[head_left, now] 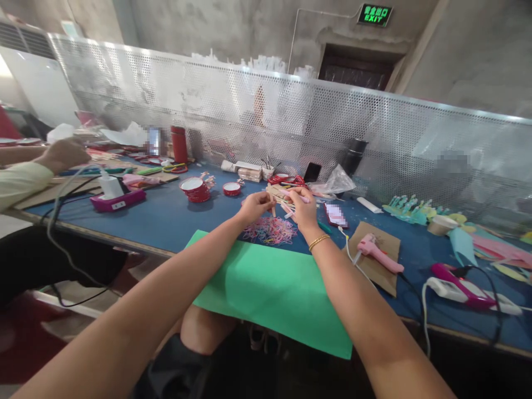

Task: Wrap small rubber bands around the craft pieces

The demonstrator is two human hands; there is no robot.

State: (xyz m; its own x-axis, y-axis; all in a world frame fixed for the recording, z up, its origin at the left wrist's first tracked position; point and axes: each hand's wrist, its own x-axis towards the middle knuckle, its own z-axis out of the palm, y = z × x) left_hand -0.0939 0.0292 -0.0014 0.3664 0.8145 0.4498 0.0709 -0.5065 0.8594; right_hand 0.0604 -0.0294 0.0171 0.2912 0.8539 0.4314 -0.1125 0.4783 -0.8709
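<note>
Behind the blue worktop [153, 221] stands a silver perforated metal partition [208, 100]; a green lit exit sign [375, 15] is mounted above it on the grey wall [257, 27]. We sit at the near edge with both hands over the worktop. Our left hand [255, 206] grasps a thin light-wood stick [273, 208] between thumb and fingers, roughly upright. Our right hand [305, 209], with a gold chain bracelet [319, 242] at the wrist, grasps a slim pale pink pen-shaped tool [286, 193]. Its end lies near the stick; we cannot tell whether the two touch. One small pink-and-white piece [287, 210] shows beside the right fingers; we cannot tell whether it is gripped. Just below the hands lies a loose heap of thin multicoloured bands [272, 230]. Nearer to us, a green rectangular sheet [274, 288] overhangs the worktop edge. On our right, a pink glue gun [380, 256] rests on a flat brown cardboard piece [384, 281].
</note>
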